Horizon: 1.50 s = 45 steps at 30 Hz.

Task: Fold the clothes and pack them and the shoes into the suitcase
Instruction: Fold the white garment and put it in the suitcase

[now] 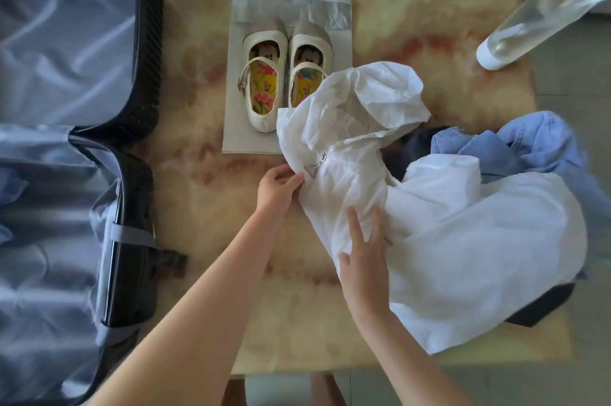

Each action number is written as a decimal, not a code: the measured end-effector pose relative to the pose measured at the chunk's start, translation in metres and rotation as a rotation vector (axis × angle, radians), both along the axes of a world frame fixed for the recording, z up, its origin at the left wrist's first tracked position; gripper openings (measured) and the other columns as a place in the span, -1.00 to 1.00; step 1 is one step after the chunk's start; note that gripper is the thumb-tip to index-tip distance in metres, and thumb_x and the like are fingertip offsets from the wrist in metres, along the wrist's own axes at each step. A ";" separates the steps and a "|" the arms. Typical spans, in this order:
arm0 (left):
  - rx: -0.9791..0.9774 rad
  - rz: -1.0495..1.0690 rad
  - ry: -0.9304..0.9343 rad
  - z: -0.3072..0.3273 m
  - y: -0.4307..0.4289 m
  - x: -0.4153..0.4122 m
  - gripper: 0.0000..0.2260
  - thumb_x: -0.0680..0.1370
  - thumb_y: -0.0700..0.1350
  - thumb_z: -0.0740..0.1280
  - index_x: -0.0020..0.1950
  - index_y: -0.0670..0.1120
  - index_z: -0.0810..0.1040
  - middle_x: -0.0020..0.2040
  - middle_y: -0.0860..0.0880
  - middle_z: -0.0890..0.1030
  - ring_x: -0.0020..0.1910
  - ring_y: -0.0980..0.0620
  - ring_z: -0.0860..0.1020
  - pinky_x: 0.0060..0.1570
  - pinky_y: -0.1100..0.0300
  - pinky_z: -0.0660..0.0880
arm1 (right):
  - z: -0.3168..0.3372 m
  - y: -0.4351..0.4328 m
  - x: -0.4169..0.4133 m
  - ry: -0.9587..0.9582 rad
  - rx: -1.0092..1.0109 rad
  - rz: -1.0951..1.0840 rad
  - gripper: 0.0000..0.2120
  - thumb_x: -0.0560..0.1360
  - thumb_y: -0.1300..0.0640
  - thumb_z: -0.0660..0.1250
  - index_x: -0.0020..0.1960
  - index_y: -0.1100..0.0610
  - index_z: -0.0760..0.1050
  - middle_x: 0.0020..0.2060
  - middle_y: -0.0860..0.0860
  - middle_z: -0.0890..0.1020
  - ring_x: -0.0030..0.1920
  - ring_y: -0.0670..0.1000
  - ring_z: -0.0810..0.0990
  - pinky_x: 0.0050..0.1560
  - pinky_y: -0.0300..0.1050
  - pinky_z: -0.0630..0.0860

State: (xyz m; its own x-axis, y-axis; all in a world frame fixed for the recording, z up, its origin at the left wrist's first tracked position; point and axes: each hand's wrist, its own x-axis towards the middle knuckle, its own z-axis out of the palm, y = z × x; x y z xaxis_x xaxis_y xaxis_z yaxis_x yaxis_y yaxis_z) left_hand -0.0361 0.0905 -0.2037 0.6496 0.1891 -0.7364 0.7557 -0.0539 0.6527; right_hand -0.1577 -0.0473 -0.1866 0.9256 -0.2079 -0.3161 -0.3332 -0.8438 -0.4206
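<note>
The open suitcase (49, 174), black-shelled with a pale blue lining, lies off the left edge of the surface (205, 207), both halves spread flat. The surface itself is a tan, marbled top. Across its right half sprawls a crumpled white hooded jacket (463, 240), the hood towards the far edge and the hem spilling over the right edge. A blue denim garment (529, 144) is bunched at the right edge, partly under the jacket, with a dark garment (410, 154) showing between them. At the middle of the far edge lies a grey flat bag (244, 137), and on it stands a pair of cream strap shoes (263, 114), side by side, one heel covered by the hood. A clear bottle (529, 22) lies tilted at the far right corner. The right hand (365, 260) rests flat on the jacket's front, fingers straight and slightly apart. The left hand (279, 189) pinches the jacket's edge beside the zip pull (321, 159), fingers clamped on the cloth.
</note>
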 end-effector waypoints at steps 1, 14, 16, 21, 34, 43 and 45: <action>-0.004 0.013 -0.006 0.000 -0.001 0.000 -0.78 0.50 -0.12 0.41 0.13 -0.10 0.57 -0.12 -0.02 0.64 -0.08 0.04 0.59 -0.09 0.26 0.52 | 0.000 -0.002 0.001 -0.015 0.014 0.003 -0.21 0.44 0.44 0.32 0.52 -0.05 0.16 0.54 0.12 0.03 0.45 0.13 0.28 0.23 -0.06 0.48; 0.168 0.344 -0.300 0.062 0.083 -0.063 -0.81 0.58 -0.02 0.30 -0.06 -0.15 0.47 -0.12 -0.14 0.64 -0.09 -0.03 0.65 -0.04 0.20 0.59 | 0.027 0.050 -0.019 -0.151 0.186 0.143 -0.44 0.40 0.57 0.23 0.29 0.14 0.51 0.34 0.01 0.42 0.27 -0.04 0.50 0.16 -0.27 0.47; 0.283 0.361 -0.338 0.073 0.104 -0.076 -0.84 0.58 -0.02 0.30 -0.12 -0.07 0.45 -0.18 -0.08 0.63 -0.17 0.01 0.62 -0.16 0.32 0.56 | 0.035 0.068 -0.021 -0.156 0.220 0.147 -0.43 0.40 0.57 0.23 0.29 0.13 0.51 0.33 0.00 0.43 0.26 -0.05 0.50 0.18 -0.29 0.45; 0.481 0.407 -0.407 0.094 0.144 -0.086 -0.84 0.55 0.03 0.35 -0.16 0.02 0.43 -0.20 0.04 0.56 -0.23 0.09 0.53 -0.21 0.24 0.53 | 0.050 0.095 -0.019 -0.202 0.279 0.125 -0.52 0.43 0.51 0.23 0.26 0.15 0.54 0.31 0.00 0.47 0.25 -0.03 0.50 0.23 -0.36 0.34; 0.254 0.055 -0.404 0.072 0.111 -0.076 -0.73 0.57 -0.04 0.31 0.27 0.00 0.48 0.20 0.09 0.51 0.14 0.25 0.49 0.09 0.42 0.43 | 0.066 0.002 0.088 -0.505 0.160 -0.124 -0.57 0.39 0.53 0.10 0.10 0.29 0.59 0.07 0.18 0.62 0.10 0.10 0.56 0.14 -0.52 0.28; 0.229 0.015 0.098 0.042 0.097 -0.089 -0.22 0.49 0.13 0.38 0.55 -0.10 0.07 0.50 -0.08 0.22 0.44 -0.07 0.27 0.34 0.04 0.27 | 0.060 -0.019 0.096 -0.265 -0.233 -0.004 -0.50 0.49 0.26 0.29 0.42 0.10 0.38 0.50 0.18 0.20 0.47 0.26 0.12 0.42 0.16 0.05; 0.131 0.087 0.220 0.026 0.099 -0.091 -0.20 0.47 0.18 0.39 0.55 -0.13 0.10 0.48 -0.10 0.28 0.39 -0.12 0.36 0.36 0.01 0.33 | 0.056 0.000 0.062 -0.344 -0.169 0.088 -0.48 0.46 0.17 0.40 0.39 0.13 0.40 0.47 0.17 0.26 0.44 0.25 0.20 0.40 0.18 0.11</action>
